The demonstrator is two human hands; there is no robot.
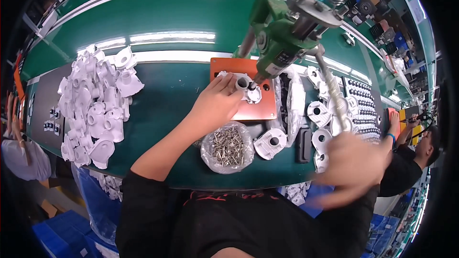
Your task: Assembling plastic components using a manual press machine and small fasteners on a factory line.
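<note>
My left hand presses a white plastic housing onto an orange plate, its fingers closed around a tubular part. Over the housing stands a green hand press, its dark tip beside the tube's mouth. From the press a wrapped lever slopes down to my right hand, which is closed at its lower end; motion blurs the fingers. Just in front of the orange plate sits a clear bag-lined bowl of metal screws. Another white housing with a dark round centre lies right of the bowl.
White plastic parts are heaped at the left. Several housings, a black oblong case and a clear plastic bag lie at the right, near rows of dark-topped pieces. Other people work at both sides.
</note>
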